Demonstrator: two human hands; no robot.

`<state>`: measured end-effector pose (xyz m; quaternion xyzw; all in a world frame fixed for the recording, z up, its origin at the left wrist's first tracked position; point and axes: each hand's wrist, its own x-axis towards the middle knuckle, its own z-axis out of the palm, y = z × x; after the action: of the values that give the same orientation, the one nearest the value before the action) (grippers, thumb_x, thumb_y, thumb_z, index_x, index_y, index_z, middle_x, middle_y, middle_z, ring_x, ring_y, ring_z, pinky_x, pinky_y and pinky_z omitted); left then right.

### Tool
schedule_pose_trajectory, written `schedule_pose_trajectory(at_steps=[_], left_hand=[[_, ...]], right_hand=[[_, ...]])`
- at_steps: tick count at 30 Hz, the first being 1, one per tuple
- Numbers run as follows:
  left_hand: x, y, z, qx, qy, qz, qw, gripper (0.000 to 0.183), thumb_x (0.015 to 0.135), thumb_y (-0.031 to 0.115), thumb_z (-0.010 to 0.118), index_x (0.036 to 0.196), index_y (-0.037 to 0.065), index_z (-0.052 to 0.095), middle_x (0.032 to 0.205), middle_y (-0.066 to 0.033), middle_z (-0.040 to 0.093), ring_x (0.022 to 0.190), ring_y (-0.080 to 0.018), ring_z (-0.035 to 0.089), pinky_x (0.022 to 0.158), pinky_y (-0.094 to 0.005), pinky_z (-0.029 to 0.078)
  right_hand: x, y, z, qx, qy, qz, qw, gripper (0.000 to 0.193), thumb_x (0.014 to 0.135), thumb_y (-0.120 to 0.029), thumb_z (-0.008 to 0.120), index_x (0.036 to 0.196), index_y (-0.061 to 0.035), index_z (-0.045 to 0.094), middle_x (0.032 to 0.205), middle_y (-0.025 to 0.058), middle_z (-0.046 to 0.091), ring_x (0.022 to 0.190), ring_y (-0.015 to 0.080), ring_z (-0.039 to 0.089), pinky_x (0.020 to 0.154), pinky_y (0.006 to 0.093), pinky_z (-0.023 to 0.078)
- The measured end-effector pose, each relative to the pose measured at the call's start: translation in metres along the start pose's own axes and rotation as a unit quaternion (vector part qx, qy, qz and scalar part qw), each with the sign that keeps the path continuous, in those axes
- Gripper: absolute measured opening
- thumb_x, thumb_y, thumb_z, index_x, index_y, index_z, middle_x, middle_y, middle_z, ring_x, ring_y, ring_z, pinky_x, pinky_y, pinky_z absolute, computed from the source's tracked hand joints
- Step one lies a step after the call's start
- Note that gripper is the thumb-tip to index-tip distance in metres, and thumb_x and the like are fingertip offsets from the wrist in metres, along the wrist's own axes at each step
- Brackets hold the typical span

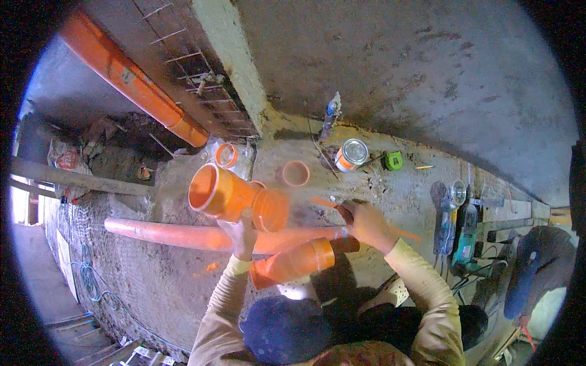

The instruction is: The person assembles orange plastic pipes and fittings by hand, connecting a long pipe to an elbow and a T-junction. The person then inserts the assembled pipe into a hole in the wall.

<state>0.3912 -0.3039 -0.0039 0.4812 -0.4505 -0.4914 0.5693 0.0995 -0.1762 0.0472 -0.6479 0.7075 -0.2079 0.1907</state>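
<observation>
Above one long orange pipe, your left hand grips one branched fitting, fingers clamped, and your right hand has fingers curled round one thin orange strip

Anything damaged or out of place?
Loose orange scraps litter the floor near-left of the left hand, looking like stray debris. Upper left, bare metal mesh shows beside the orange pipe, as if its covering were broken away; can't tell if deliberate.
</observation>
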Motion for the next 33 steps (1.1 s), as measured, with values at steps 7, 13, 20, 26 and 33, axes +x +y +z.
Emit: schedule_pose_trajectory(at_steps=[7,13,20,26,33], left_hand=[[0.013,-0.001,0.033,-0.14,0.011,-0.018,0.99,0.077,0.089,0.021,0.076,0.15,0.003,0.033,0.139,-0.0112,0.052,0.125,-0.0239,0.055,0.108,-0.0425,0.046],[0.007,-0.013,0.0,0.166,0.096,0.261,0.946,0.077,0.083,0.018,0.084,0.146,0.005,0.042,0.14,-0.0157,0.056,0.127,-0.0309,0.057,0.109,-0.0453,0.048],[0.002,0.024,0.012,0.161,-0.187,0.275,0.929,0.074,0.074,0.016,0.087,0.138,0.006,0.051,0.138,-0.0183,0.056,0.127,-0.0366,0.056,0.107,-0.0472,0.047],[0.024,-0.052,-0.082,0.313,-0.215,0.172,0.909,0.079,0.072,0.018,0.089,0.14,0.006,0.05,0.137,-0.0156,0.06,0.127,-0.033,0.057,0.105,-0.0479,0.049],[0.053,0.026,-0.026,-0.08,0.029,-0.016,0.996,0.047,0.092,0.024,0.073,0.131,0.003,0.055,0.116,-0.0063,0.068,0.102,-0.0167,0.067,0.09,-0.0333,0.055]], right_hand=[[0.039,0.051,0.061,-0.161,-0.168,-0.009,0.973,0.032,0.093,-0.016,0.062,0.123,-0.0097,0.066,0.116,0.0173,0.069,0.104,0.0369,0.069,0.078,0.0514,0.056],[0.048,-0.062,0.049,0.026,0.049,-0.297,0.953,0.058,0.094,-0.027,0.059,0.149,-0.0107,0.05,0.151,0.0184,0.052,0.137,0.0434,0.05,0.114,0.0589,0.039],[0.027,-0.06,0.014,-0.116,-0.032,-0.26,0.958,0.039,0.078,-0.015,0.071,0.116,-0.0056,0.071,0.119,0.0161,0.069,0.122,0.0375,0.06,0.107,0.0559,0.043],[0.007,-0.023,0.003,-0.132,-0.125,-0.139,0.973,0.024,0.084,-0.013,0.067,0.106,-0.0056,0.071,0.1,0.0138,0.073,0.098,0.0351,0.068,0.092,0.0498,0.051],[0.026,-0.056,0.012,0.063,0.006,-0.137,0.989,0.025,0.092,-0.01,0.067,0.115,-0.0012,0.069,0.111,0.0178,0.071,0.106,0.0375,0.066,0.097,0.0483,0.052]])
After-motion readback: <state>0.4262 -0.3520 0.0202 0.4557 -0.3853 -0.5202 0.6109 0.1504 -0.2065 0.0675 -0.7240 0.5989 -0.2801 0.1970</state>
